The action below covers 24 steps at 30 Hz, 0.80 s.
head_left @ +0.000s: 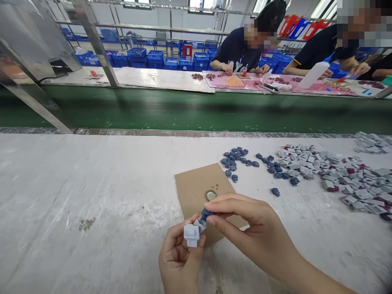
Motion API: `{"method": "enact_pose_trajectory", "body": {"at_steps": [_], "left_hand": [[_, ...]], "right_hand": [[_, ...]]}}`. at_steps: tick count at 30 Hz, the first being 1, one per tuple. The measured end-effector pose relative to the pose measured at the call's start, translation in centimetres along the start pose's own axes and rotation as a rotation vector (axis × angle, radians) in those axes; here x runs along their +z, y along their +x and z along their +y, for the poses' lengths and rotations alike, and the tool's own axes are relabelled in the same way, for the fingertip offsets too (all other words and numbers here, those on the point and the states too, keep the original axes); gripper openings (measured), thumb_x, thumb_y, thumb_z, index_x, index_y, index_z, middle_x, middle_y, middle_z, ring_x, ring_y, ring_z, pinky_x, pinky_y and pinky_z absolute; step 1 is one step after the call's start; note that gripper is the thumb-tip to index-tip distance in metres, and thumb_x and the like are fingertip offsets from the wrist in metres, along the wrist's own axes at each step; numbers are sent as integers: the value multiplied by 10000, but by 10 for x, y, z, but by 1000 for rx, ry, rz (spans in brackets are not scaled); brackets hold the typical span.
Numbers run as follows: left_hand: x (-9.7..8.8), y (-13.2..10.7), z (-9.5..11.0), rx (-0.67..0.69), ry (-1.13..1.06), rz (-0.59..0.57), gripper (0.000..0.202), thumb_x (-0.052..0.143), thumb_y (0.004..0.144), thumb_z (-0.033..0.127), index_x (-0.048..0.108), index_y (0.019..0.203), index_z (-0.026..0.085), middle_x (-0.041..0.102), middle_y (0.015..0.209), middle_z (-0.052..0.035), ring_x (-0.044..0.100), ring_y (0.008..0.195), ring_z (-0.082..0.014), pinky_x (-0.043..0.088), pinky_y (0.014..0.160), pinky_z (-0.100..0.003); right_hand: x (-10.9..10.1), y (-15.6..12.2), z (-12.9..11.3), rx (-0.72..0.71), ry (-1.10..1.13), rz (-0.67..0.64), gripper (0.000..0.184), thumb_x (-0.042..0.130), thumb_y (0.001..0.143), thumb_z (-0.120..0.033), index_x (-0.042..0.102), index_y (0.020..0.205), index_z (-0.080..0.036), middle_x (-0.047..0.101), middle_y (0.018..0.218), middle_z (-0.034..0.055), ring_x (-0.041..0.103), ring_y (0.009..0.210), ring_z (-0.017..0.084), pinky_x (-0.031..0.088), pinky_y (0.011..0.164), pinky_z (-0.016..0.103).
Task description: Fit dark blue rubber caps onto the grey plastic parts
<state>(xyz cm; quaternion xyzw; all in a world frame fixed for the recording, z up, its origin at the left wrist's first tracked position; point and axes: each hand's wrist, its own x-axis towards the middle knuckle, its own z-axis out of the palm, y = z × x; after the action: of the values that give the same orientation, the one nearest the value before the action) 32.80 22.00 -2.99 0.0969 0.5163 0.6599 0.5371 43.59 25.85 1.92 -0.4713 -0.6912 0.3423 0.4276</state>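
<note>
My left hand [180,255] is closed around a small light-grey plastic piece [191,234] with a blocky, stepped shape. Between the thumb and forefinger of my right hand [251,228] is a small dark-blue plastic piece [206,213]. The blue piece touches the grey one at its upper right end; how far they fit together is hidden by my fingers. Just beyond my fingertips, a metal bottle cap [211,195] lies upturned on a brown cardboard sheet [192,185], with a few tiny brass-coloured bits [216,186] beside it.
Loose dark-blue pieces [234,157] lie behind the cardboard. A large pile of grey and maroon pieces [346,175] spreads to the right. Across a green conveyor belt [159,108], co-workers [241,49] sit at a bench with small parts and a white bottle [314,74]. A metal post [96,41] stands left.
</note>
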Motion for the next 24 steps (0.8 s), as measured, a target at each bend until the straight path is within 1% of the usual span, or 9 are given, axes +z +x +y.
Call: {"method": "enact_pose_trajectory", "body": {"at_steps": [4, 7, 9, 10, 13, 17, 19, 22, 24], "left_hand": [[-3, 3, -3, 17, -4, -25, 270, 846, 467, 274, 700, 688, 225, 738, 698, 42, 683, 688, -98, 508, 657, -78], [-11, 8, -7, 46, 8, -111, 225, 823, 525, 236, 709, 719, 248, 743, 706, 48, 687, 673, -94, 511, 650, -75], [-15, 11, -9, 83, 26, -162, 202, 803, 564, 213, 712, 738, 260, 747, 723, 42, 691, 674, -105, 518, 641, -85], [-16, 11, -10, 105, 35, -170, 192, 794, 579, 208, 713, 744, 263, 748, 735, 36, 692, 679, -111, 522, 640, -91], [-16, 9, -10, 149, 65, -140, 166, 786, 592, 211, 715, 735, 253, 750, 748, 22, 694, 690, -123, 528, 644, -103], [-8, 3, -5, 138, 98, -29, 188, 806, 551, 255, 713, 713, 239, 740, 697, 45, 685, 658, -97, 514, 624, -69], [-5, 0, -4, 149, 111, 12, 191, 805, 547, 282, 710, 708, 244, 736, 690, 57, 681, 665, -85, 503, 618, -52], [-4, -3, -5, 188, 145, 28, 178, 793, 567, 293, 706, 717, 255, 739, 713, 63, 679, 679, -76, 493, 617, -42], [-5, -4, -8, 225, 174, 31, 171, 781, 587, 292, 702, 734, 258, 742, 746, 58, 679, 688, -79, 500, 629, -55]], "right_hand": [[1, -1, 2, -30, -14, -20, 226, 605, 743, -31, 670, 874, -203, 689, 836, -6, 643, 794, 119, 543, 681, 174], [1, -1, 3, -77, -44, -42, 231, 596, 746, -15, 660, 883, -190, 687, 838, -5, 638, 801, 111, 532, 723, 172], [1, -2, 4, -123, -75, -49, 234, 588, 750, -6, 650, 886, -186, 685, 838, -3, 636, 800, 109, 525, 717, 170], [1, -2, 4, -147, -89, -53, 232, 582, 753, -3, 644, 884, -184, 684, 837, -1, 635, 797, 108, 522, 704, 168], [-1, -3, 4, -214, -117, -63, 228, 556, 768, 6, 622, 889, -177, 681, 843, 11, 632, 792, 110, 512, 666, 166], [-2, -2, 3, -246, -167, -91, 216, 527, 793, 0, 601, 886, -180, 674, 843, 9, 622, 786, 112, 500, 660, 181], [0, -3, 3, -219, -161, -111, 217, 520, 796, -3, 597, 885, -185, 668, 824, 5, 613, 747, 109, 490, 624, 191], [6, -6, 6, -149, -83, -126, 214, 502, 808, -11, 592, 883, -191, 653, 792, 0, 596, 696, 99, 473, 588, 192], [10, -11, 9, -99, -31, -105, 188, 490, 827, -37, 592, 862, -190, 641, 775, 7, 595, 685, 104, 473, 579, 200]]}}
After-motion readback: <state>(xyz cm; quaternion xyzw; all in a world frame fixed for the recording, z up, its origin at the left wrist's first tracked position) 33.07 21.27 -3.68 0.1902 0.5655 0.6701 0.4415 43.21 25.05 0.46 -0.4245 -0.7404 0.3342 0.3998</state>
